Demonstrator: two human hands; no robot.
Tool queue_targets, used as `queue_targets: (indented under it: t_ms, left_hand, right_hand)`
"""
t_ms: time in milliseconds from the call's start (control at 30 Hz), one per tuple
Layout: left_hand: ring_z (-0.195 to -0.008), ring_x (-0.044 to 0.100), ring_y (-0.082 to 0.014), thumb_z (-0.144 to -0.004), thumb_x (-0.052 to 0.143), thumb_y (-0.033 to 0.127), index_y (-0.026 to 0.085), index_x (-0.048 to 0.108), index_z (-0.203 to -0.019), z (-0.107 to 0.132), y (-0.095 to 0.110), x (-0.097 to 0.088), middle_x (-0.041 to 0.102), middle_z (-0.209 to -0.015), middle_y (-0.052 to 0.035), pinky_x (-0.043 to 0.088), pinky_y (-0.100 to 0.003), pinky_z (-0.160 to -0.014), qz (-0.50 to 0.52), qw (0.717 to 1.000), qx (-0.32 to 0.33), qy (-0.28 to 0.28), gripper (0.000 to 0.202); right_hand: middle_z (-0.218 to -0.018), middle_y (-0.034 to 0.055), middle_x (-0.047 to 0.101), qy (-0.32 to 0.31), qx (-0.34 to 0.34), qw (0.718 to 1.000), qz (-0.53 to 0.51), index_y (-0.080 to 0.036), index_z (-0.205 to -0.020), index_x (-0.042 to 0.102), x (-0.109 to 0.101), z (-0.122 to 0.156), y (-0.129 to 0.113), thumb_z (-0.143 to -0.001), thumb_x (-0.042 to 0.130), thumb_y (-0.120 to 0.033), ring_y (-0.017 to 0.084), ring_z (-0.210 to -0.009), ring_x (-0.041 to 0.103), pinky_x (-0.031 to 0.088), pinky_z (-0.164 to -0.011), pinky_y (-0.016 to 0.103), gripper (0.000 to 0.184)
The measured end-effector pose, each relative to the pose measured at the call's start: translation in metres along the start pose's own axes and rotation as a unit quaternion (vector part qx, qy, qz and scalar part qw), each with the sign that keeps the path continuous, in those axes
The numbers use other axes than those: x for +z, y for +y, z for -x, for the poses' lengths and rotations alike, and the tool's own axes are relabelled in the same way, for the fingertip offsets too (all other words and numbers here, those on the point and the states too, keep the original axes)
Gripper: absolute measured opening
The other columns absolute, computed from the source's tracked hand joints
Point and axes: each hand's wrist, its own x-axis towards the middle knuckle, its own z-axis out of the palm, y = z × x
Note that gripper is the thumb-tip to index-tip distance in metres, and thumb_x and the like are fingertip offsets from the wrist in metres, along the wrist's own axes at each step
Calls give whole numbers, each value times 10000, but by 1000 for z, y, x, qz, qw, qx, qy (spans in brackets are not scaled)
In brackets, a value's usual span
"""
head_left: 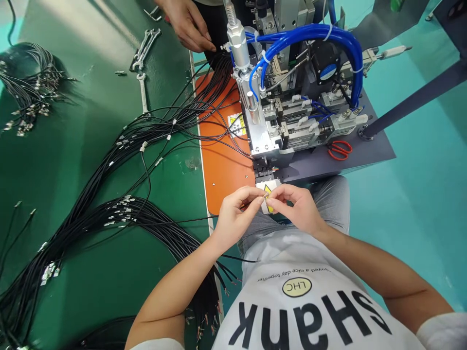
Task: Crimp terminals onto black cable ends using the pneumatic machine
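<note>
Green bench [91,160] (cables [120,214] strewn) | teal floor [419,175] | left hand [235,216], right hand [297,208] pinch one wire tip [266,196] together

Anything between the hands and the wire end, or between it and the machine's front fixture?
Nothing at the grasp: left hand and right hand both pinch the wire end. Between it and the black fixture sits only the yellow-labelled white block, just beyond the hands.

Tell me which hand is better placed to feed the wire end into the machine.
Left, probably: the left hand grips the black cable behind its tip, just below the machine, while the right hand only pinches the tip.
</note>
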Motion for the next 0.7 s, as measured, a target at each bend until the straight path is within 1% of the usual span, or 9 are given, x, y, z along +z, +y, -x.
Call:
queue_targets:
  t_ms: [133, 267, 367, 433, 500, 567, 633, 667, 700]
  left_hand:
    - [-631, 590, -96, -894, 641, 303, 174, 671, -909, 0, 1, 3, 649, -846, -38, 509, -224, -543, 42, 999, -21, 16, 134]
    - [-685, 576, -106, -887, 645, 284, 181, 662, -898, 1, -4, 9, 616, -847, -38, 503, -230, -577, 22, 998, -12, 53, 105]
    - [-736, 593, -120, -883, 650, 303, 183, 661, -969, -3, -6, 11, 643, -885, -48, 513, -242, -624, 49, 998, -29, 31, 148]
    - [-725, 594, -118, -876, 660, 325, 192, 667, -996, -5, -5, 13, 658, -932, -52, 503, -238, -605, 54, 998, -41, 13, 179]
    - [-644, 559, -110, -872, 663, 354, 209, 665, -943, -2, -4, 13, 651, -868, -33, 464, -238, -536, 37, 997, -62, 5, 162]
    - [-571, 504, -113, -880, 645, 384, 250, 651, -956, 3, -6, 8, 614, -774, -3, 432, -260, -493, -5, 996, -84, -6, 154]
    - [-613, 538, -149, -913, 592, 404, 306, 643, -971, 2, -13, -1, 566, -705, 14, 494, -310, -581, -76, 993, -85, -40, 125]
    - [-694, 589, -177, -923, 573, 414, 337, 641, -1019, -4, -18, -3, 592, -743, 9, 528, -338, -645, -115, 986, -70, -100, 141]
    - [-811, 633, -202, -915, 585, 427, 357, 628, -1103, -15, -22, 0, 643, -866, -5, 553, -359, -699, -145, 965, -42, -216, 205]
  right_hand:
    - [-706, -1, 666, 9, -3, 1000, 6, -190, -804, 657, 3, 2, 2, -844, 684, -331, 124, -626, 593, 462, -624, 279, 149]
    - [-693, -5, 658, 18, -3, 1000, 3, -186, -794, 652, 7, 1, 8, -850, 668, -307, 123, -633, 589, 442, -625, 272, 134]
    - [-691, -7, 663, 28, -8, 999, 13, -183, -794, 662, 9, 0, 11, -843, 662, -281, 120, -635, 583, 433, -624, 259, 109]
    - [-705, -3, 675, 41, -15, 999, 17, -181, -790, 667, 11, 2, 13, -839, 657, -279, 121, -643, 589, 443, -628, 249, 110]
    - [-730, 2, 689, 45, -28, 998, 17, -179, -798, 676, 9, 7, 15, -835, 666, -306, 124, -662, 607, 458, -640, 240, 132]
    - [-767, 5, 698, 42, -44, 998, 14, -179, -833, 693, 0, 15, 18, -845, 668, -348, 122, -680, 615, 468, -655, 231, 171]
    - [-789, 3, 697, 68, -49, 997, 4, -182, -881, 702, -17, 30, 21, -840, 683, -383, 120, -695, 624, 477, -667, 220, 207]
    - [-783, -2, 691, 86, -45, 995, -1, -183, -901, 703, -28, 41, 23, -822, 705, -407, 118, -696, 628, 478, -666, 213, 237]
    - [-774, -9, 685, 112, -39, 993, -4, -186, -916, 702, -41, 55, 24, -802, 728, -421, 115, -700, 630, 477, -666, 204, 262]
